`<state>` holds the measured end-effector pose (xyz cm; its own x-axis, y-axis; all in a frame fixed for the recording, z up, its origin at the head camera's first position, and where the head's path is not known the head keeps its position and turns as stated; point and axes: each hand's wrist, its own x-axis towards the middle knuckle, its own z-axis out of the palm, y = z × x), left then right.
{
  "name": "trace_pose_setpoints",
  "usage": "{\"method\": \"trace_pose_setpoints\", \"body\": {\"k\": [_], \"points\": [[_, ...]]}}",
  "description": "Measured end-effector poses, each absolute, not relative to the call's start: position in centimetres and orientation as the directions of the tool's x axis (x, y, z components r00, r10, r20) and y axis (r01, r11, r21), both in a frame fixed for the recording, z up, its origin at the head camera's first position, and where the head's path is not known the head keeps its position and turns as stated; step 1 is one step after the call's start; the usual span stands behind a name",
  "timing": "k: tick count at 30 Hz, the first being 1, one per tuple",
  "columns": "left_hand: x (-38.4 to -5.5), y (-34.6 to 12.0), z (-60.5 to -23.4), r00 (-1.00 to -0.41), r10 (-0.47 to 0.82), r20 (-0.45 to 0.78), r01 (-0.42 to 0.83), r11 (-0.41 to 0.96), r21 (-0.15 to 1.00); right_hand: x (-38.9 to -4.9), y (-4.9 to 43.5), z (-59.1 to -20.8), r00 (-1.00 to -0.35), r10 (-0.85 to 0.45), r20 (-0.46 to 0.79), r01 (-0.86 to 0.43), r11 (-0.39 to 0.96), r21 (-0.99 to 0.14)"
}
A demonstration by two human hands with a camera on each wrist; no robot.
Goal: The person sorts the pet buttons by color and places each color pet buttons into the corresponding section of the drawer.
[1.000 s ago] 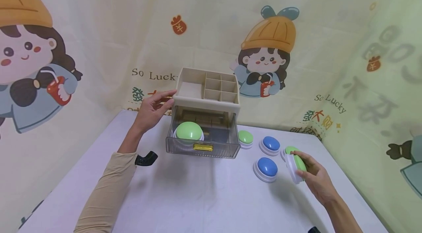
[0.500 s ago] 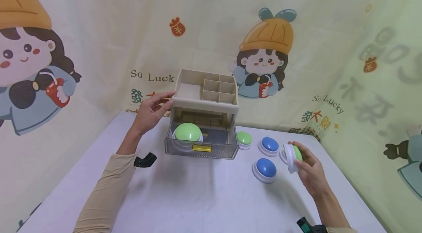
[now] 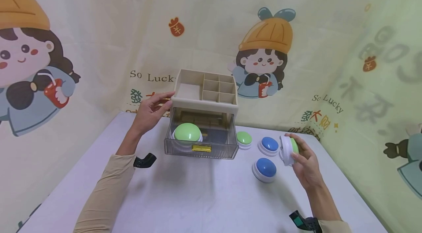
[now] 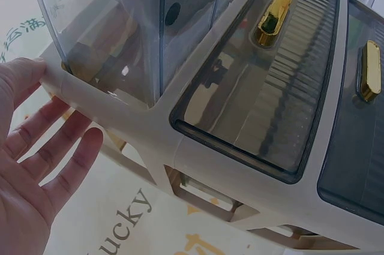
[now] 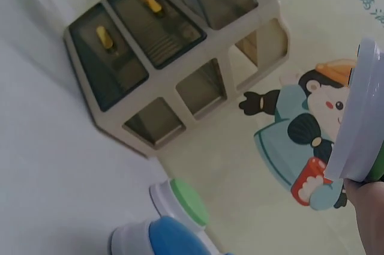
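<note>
My right hand (image 3: 308,165) holds a green push button (image 3: 288,150) with a white base by its rim, tilted on edge above the table. In the right wrist view its white base (image 5: 361,114) shows at the right. A second white-rimmed button behind it is mostly hidden. My left hand (image 3: 150,115) touches the left edge of a beige desktop organizer (image 3: 205,104); in the left wrist view its fingers are loosely extended along the side. The organizer's clear top drawer (image 3: 178,148) is pulled out, with a green push button (image 3: 187,132) at its left.
Right of the organizer stand a green push button (image 3: 244,138) and two blue push buttons (image 3: 270,144), one nearer the front. The white table (image 3: 197,200) meets a patterned cloth backdrop (image 3: 204,17). Lower drawers with gold handles (image 4: 275,18) are shut.
My right hand has carried the green push button slightly left and away from me, so it now covers the button behind it. The left hand stays on the organizer.
</note>
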<state>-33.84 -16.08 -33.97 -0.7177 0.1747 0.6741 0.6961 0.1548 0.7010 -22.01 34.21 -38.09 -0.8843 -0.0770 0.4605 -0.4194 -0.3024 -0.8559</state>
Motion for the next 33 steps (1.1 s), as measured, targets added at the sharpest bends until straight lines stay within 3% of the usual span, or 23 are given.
{"method": "trace_pose_setpoints", "body": {"k": [7, 33], "points": [[-33.7, -16.1, -33.9, -0.716, 0.176, 0.675, 0.698, 0.16, 0.698, -22.5, 32.9, -37.2, -0.867, -0.092, 0.49, -0.443, -0.308, -0.842], [-33.5, -16.0, -33.6, -0.723, 0.173, 0.669, 0.69, 0.157, 0.706, -23.5, 29.0, -33.5, -0.787, -0.265, 0.557, -0.547, -0.118, -0.829]]}}
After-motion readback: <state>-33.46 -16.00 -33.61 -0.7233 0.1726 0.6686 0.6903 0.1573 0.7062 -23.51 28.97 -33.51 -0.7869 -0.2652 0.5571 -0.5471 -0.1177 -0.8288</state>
